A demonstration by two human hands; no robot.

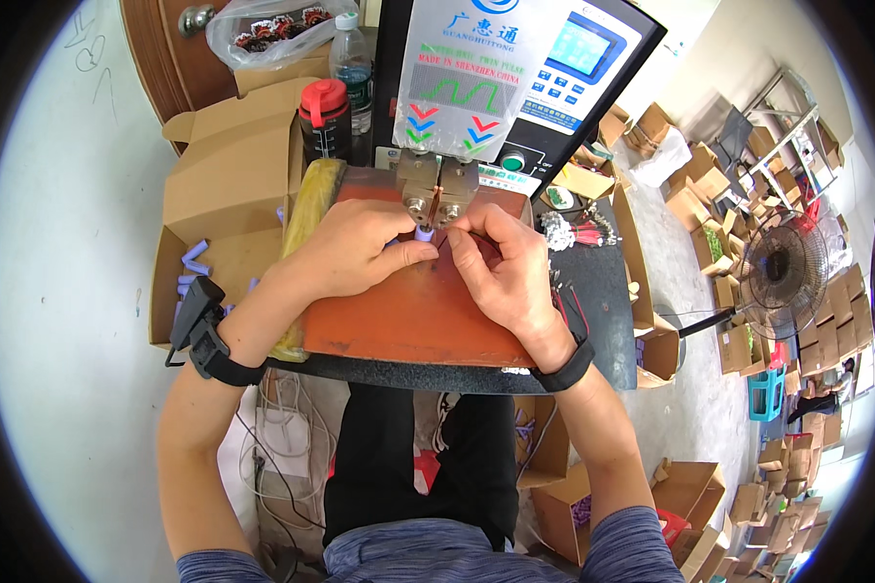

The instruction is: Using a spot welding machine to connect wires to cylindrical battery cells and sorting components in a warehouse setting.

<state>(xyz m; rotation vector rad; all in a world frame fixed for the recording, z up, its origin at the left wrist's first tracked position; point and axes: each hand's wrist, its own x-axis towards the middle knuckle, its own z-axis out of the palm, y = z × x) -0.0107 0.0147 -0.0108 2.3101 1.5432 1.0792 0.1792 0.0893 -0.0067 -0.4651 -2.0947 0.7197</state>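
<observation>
The purple cylinder (424, 234) sits just above the middle of the frame, at the tip of my left grip (360, 248), to the right of that hand's palm. My left thumb and forefinger are closed on it from the left, so only a short piece shows between them. As far as I can see, its long axis runs up and down the frame, its upper end toward the paired metal blocks (418, 197) directly above. I cannot tell whether that end touches them or stands just short, nor whether the cylinder leans.

My right grip (510, 267) comes in from the right of centre, its fingertips just beside the cylinder. Thumb and forefinger are drawn close, but I cannot tell whether they meet or pinch something thin. The left is the nearer hand, being the one on the cylinder; I judge that keeping its upper end lined up under the blocks matters most.

Below both hands lies the orange-brown mat (413, 316) on the dark table (608, 325). Left of it runs a yellow bar (311, 223), and farther left, loose cylinders (196, 265) lie in an open cardboard box (226, 160).
</observation>
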